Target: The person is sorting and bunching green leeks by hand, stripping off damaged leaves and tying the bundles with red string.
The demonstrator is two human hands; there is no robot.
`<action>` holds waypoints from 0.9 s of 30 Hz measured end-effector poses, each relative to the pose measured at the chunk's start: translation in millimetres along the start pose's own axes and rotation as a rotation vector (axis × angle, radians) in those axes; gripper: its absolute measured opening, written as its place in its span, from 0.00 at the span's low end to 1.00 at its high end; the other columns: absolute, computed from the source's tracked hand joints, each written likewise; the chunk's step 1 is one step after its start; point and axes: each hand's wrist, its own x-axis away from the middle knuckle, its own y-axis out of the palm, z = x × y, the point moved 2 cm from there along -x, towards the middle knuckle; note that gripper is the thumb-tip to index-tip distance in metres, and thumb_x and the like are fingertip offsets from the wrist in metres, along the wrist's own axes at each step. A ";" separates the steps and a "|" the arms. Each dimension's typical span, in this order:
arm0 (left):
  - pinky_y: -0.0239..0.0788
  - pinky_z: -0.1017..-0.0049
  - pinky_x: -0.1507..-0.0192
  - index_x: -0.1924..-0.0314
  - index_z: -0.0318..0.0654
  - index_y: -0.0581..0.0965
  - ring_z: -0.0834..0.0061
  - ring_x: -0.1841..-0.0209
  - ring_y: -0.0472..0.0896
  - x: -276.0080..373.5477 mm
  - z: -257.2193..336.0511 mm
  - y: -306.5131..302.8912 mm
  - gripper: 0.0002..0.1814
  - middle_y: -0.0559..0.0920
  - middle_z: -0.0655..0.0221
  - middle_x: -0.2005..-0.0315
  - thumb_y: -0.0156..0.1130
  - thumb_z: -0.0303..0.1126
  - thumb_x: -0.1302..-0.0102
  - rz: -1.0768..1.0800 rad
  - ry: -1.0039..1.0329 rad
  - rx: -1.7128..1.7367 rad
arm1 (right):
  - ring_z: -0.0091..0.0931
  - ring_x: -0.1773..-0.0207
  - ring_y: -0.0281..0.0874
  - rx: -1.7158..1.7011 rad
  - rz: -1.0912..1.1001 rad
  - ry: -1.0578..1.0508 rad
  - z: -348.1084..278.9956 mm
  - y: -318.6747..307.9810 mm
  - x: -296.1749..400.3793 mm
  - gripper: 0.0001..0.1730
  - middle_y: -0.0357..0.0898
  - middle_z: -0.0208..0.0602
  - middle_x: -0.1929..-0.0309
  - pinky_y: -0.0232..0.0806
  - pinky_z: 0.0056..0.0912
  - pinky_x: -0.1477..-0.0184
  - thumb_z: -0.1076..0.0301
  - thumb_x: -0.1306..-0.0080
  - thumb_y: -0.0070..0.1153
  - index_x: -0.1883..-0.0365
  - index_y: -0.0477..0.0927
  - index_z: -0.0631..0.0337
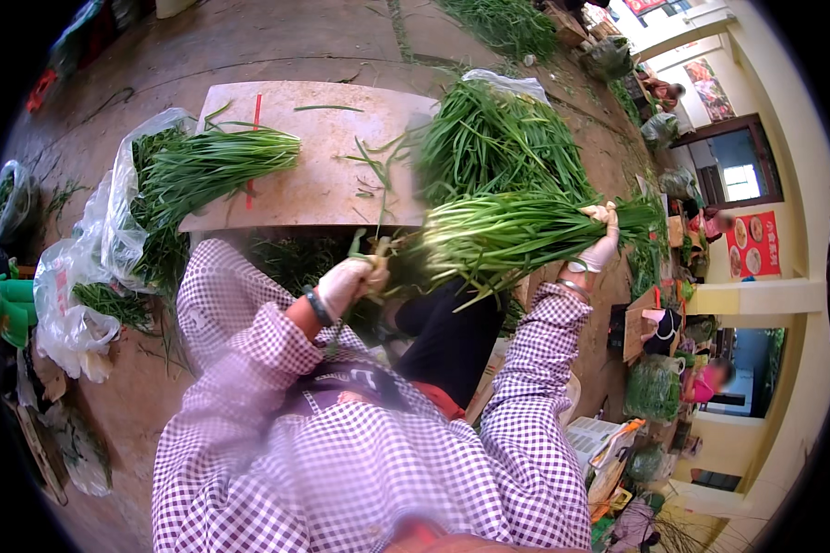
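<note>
A large bunch of long green leafy stems with pale ends (491,225) is gripped at its leafy end by my right hand (598,238), in a whitish glove. Its pale ends point left, towards my left hand (356,280), also gloved, which is closed on a blurred tuft of leaf scraps (382,257) in front of the board's near edge. On the pale board (332,166), marked with red lines, another bunch (228,162) lies at the left, and loose leaves lie in the middle. A big heap of green leaves (501,138) covers the board's right end.
Plastic bags of greens (121,207) stand left of the board. More greens lie on the floor at the top (505,27). My knees are beneath the board's near edge. Far right, several people sit among bags and boxes along a wall. Papers (591,439) lie beside my right side.
</note>
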 end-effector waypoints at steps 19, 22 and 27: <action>0.69 0.75 0.63 0.65 0.41 0.81 0.72 0.68 0.77 -34.1 48.2 47.2 0.08 0.77 0.69 0.72 0.69 0.24 0.47 0.366 0.456 -1.182 | 0.18 0.74 0.56 -0.058 -0.238 0.182 34.5 35.1 24.0 0.04 0.58 0.22 0.77 0.62 0.25 0.59 0.71 0.32 0.50 0.62 0.70 0.61; 0.69 0.72 0.64 0.69 0.40 0.78 0.66 0.68 0.77 -26.9 51.1 46.3 0.04 0.77 0.67 0.72 0.65 0.25 0.45 0.370 0.526 -1.334 | 0.18 0.74 0.58 0.036 -0.204 0.138 31.9 38.4 27.0 0.04 0.58 0.21 0.77 0.64 0.26 0.58 0.70 0.31 0.49 0.62 0.71 0.61; 0.70 0.65 0.65 0.72 0.43 0.78 0.59 0.69 0.78 -3.0 38.3 -1.8 0.02 0.79 0.64 0.74 0.61 0.30 0.44 0.378 0.284 -1.829 | 0.20 0.74 0.62 0.008 -0.116 0.017 3.0 26.5 16.1 0.06 0.63 0.23 0.77 0.67 0.27 0.60 0.69 0.30 0.49 0.64 0.73 0.62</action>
